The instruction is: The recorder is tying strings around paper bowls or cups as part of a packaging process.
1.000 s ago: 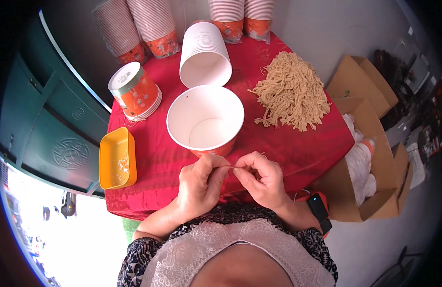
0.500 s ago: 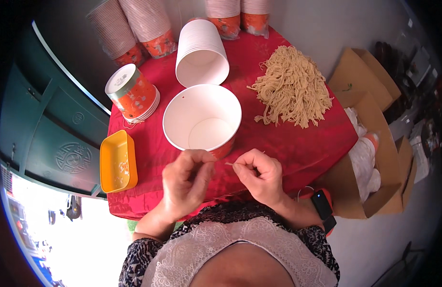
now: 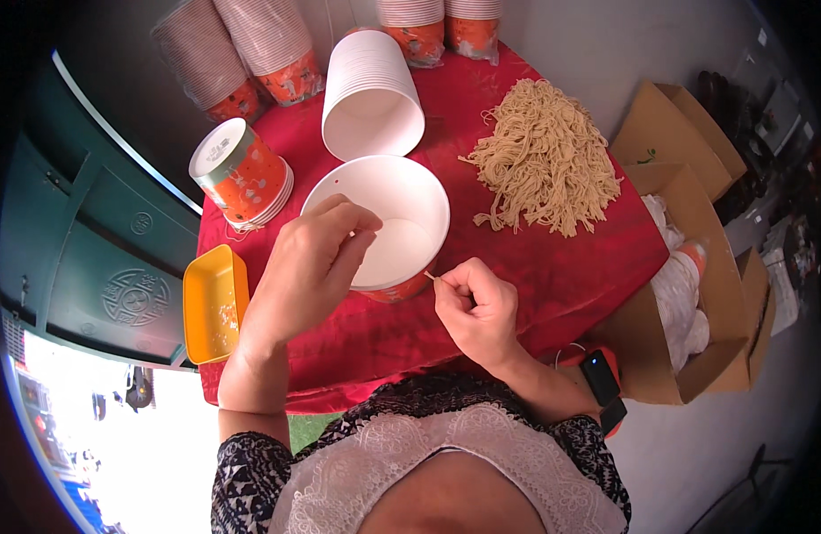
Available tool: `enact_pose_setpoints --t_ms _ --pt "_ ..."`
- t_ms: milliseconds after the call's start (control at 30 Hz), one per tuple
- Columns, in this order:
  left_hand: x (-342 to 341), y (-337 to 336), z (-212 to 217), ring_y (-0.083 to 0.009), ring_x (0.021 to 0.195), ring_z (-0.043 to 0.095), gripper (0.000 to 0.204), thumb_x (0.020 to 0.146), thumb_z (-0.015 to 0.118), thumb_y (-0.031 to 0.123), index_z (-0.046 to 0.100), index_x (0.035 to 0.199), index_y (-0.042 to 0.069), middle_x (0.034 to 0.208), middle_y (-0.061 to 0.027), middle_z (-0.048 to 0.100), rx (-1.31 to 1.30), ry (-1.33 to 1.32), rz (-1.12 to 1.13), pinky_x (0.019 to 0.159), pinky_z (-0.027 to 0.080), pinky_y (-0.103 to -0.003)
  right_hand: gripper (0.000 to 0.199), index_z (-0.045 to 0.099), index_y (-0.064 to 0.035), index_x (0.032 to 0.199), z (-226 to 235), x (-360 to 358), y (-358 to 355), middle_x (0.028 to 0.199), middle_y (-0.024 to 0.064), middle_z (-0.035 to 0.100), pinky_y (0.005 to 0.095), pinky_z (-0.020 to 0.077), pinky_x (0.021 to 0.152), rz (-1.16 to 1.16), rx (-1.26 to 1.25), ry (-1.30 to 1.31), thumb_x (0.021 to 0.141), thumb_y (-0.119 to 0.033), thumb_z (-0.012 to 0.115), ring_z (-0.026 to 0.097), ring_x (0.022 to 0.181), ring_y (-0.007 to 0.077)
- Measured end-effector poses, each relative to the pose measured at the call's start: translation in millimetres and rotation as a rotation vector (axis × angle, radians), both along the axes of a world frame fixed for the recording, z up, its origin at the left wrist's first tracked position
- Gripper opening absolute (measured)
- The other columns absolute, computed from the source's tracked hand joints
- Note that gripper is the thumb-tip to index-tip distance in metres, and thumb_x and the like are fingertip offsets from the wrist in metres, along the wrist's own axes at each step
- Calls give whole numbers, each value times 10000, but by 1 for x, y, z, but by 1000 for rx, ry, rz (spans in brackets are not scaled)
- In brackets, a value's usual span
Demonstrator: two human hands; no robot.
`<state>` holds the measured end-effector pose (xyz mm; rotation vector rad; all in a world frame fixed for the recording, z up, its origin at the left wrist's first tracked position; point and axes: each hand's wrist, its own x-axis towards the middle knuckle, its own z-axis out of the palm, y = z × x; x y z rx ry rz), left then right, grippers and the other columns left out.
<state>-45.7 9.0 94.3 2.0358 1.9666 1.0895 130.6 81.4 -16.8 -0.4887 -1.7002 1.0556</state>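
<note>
String [image 3: 429, 275] shows as one short pale end at the fingertips of the right hand [image 3: 480, 307], just beside the near right side of the bucket [image 3: 426, 209]. That hand pinches it between thumb and forefinger, other fingers curled in, its forearm slanting up and leftward from the lower right. Left of it, the left hand [image 3: 308, 258] is raised higher, over the bucket's near left rim, wrist bent, thumb and forefinger tips close together; whether anything is held between them I cannot tell.

Counted out on the red tablecloth [image 3: 508, 276]: one bucket standing mouth up, one white stack [image 3: 370, 76] lying on its side behind it, one upside-down orange stack [image 3: 250, 182] at the left, four wrapped stacks [image 3: 197, 58] along the back, one heap of yarn [image 3: 548, 160] at the right and one yellow tub [image 3: 193, 307] with white bits [image 3: 224, 329] inside.

The string's visible end points up and leftward, toward the bucket, its long axis slanting; the remainder is hidden in the right hand
</note>
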Motion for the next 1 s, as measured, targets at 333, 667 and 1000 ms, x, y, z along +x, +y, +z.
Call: enact_pose_setpoints --t_ms 333,667,1000 --pt "-10 10 -10 -227 849 642 156 847 609 -49 649 996 -22 958 -114 639 -248 -19 -138 731 506 -315 206 497 -30 760 -1 -5 1 562 -8 497 211 349 437 -18 55 -20 790 86 665 450 486 22" --pt "-10 19 -12 -251 810 638 219 812 628 -42 655 1028 -18 958 -127 644 -254 3 -266 718 510 -341 197 500 -21 768 -3 -10 2 573 2 510 221 363 437 -7 71 -27 794 95 657 472 495 30" --pt "-16 38 -17 -319 792 630 115 838 606 77 659 890 -10 834 -149 646 -401 -1 -471 718 482 -395 151 525 -5 801 -2 -15 2 613 20 546 232 397 452 16 74 6 813 96 636 500 512 40"
